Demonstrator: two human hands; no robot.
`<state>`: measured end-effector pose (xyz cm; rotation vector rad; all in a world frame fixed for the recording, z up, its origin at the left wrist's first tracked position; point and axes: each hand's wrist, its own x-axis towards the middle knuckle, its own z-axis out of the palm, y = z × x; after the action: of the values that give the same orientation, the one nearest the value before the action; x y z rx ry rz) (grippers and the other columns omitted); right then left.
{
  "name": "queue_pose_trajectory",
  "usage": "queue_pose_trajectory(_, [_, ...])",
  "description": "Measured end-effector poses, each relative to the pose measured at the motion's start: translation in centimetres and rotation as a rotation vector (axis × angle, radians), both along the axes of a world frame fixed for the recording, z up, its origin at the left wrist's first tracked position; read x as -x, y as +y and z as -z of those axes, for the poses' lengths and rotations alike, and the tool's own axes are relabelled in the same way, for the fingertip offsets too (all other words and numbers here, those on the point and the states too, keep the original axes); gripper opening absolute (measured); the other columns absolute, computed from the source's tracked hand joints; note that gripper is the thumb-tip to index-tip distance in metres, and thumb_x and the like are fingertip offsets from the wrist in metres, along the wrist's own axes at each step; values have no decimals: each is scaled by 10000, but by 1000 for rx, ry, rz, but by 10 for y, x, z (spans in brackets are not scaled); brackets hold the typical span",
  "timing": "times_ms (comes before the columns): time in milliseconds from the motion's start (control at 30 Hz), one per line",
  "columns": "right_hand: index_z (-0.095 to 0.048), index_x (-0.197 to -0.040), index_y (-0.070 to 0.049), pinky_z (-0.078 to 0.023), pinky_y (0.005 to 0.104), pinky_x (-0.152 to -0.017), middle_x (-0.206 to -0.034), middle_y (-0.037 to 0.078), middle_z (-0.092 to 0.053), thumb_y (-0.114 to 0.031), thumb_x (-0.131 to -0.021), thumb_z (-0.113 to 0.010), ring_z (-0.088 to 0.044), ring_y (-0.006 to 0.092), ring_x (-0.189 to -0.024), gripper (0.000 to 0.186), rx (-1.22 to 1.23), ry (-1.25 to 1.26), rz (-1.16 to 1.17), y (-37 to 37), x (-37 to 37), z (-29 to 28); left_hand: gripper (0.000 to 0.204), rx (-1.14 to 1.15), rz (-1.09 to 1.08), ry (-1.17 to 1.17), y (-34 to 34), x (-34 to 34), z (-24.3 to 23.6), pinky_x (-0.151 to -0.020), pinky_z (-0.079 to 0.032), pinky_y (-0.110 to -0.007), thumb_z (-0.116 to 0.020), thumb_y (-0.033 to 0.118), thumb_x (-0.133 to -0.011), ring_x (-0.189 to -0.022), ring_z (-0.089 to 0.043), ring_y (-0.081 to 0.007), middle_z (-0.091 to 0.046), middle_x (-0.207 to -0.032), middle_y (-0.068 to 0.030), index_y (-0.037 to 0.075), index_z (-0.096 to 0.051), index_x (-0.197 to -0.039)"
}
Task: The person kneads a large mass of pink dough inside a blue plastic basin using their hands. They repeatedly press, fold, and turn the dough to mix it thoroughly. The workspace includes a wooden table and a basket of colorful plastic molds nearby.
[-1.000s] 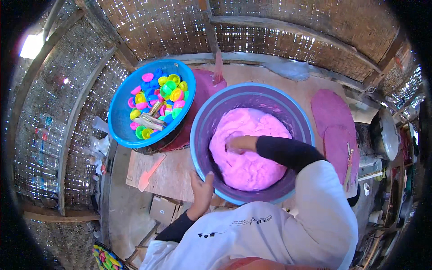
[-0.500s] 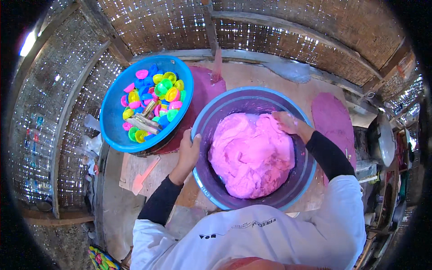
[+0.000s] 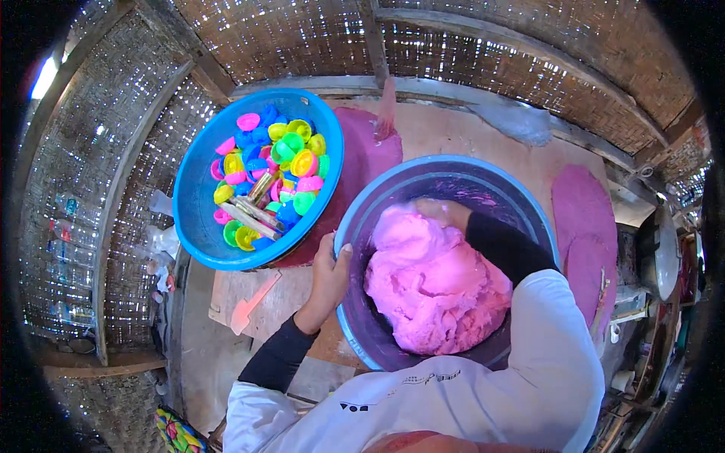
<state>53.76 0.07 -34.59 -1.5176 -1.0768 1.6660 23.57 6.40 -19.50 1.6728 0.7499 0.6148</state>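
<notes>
The wide purple tub [image 3: 487,183] with a blue rim holds a lumpy mass of soft pink dough [image 3: 438,294]. My right hand [image 3: 445,213] is inside the tub at the far side of the dough, partly covered by the raised mass; its fingertips are hidden. My left hand [image 3: 332,279] grips the tub's left rim from outside, fingers closed on it. Left of the tub, a blue basin [image 3: 196,226] holds several small cup shapes in pink, yellow, green and blue, with some short sticks lying on top.
The tub rests on a pale wooden board [image 3: 476,128]. A pink scraper [image 3: 249,306] lies near the left front. Pink-stained patches [image 3: 566,196] mark the board's right side. A metal pan [image 3: 661,257] sits at the far right. Woven bamboo walls [image 3: 483,60] surround the space.
My right hand moved from the middle of the dough to the right, then left behind it; the dough is now heaped higher. My left hand moved up the rim from the lower left.
</notes>
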Motion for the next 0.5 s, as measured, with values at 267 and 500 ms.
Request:
queue_pose_trajectory(267, [-610, -1089, -69, -443, 339, -843, -1050, 106, -636, -418, -818, -533, -598, 239, -932, 449, -150, -256, -657, 16, 110, -109, 208, -37, -39, -36, 13, 3, 27, -702, -435, -287, -563, 109, -823, -751, -524, -139, -563, -806, -89, -28, -535, -976])
queue_pose_trajectory(500, [-571, -1157, -117, -419, 409, -905, -1199, 175, -540, -610, -695, -607, -542, 339, -1042, 676, -344, -744, -596, -81, 146, -155, 214, -127, -31, 44, 17, 0, 18, -666, -438, -286, -572, 96, -792, -709, -539, -134, -594, -785, -89, -29, -562, -966])
